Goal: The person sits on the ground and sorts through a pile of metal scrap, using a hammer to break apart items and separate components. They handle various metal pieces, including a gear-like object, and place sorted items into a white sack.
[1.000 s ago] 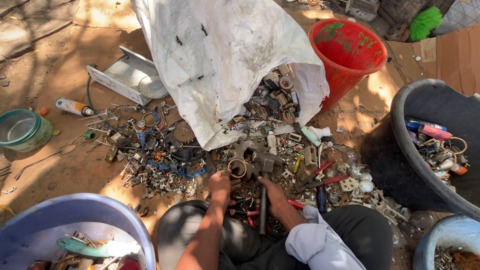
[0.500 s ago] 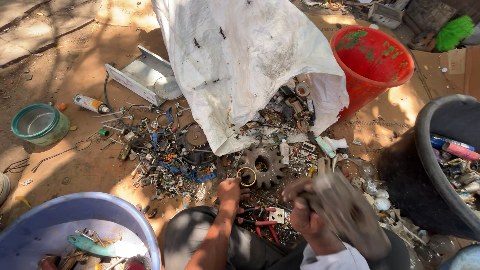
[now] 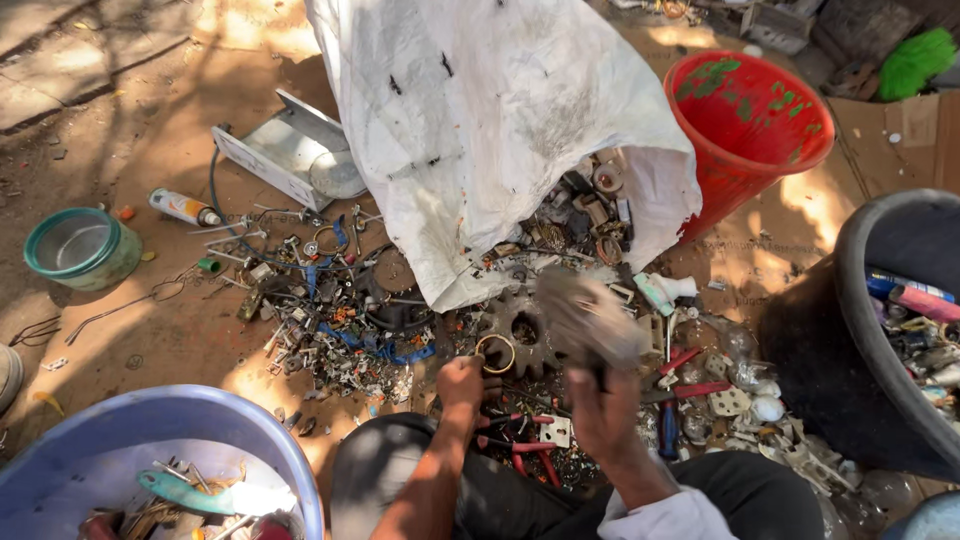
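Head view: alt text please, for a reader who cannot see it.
A seated person sorts a scrap metal pile on dirt: the left hand touches a brass ring, the right hand lifts a blurred grey object. A white sack and tubs surround them.

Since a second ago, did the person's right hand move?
Yes. The right hand lifted off the scrap pile, swinging a blurred tool up toward the white sack.

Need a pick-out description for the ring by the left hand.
Start at the big white sack spilling scrap onto the dirt, then drop to the rusty toothed gear below its mouth. The small brass ring lies on the gear's lower left edge, just above the left hand; it is the only shiny yellow hoop there.
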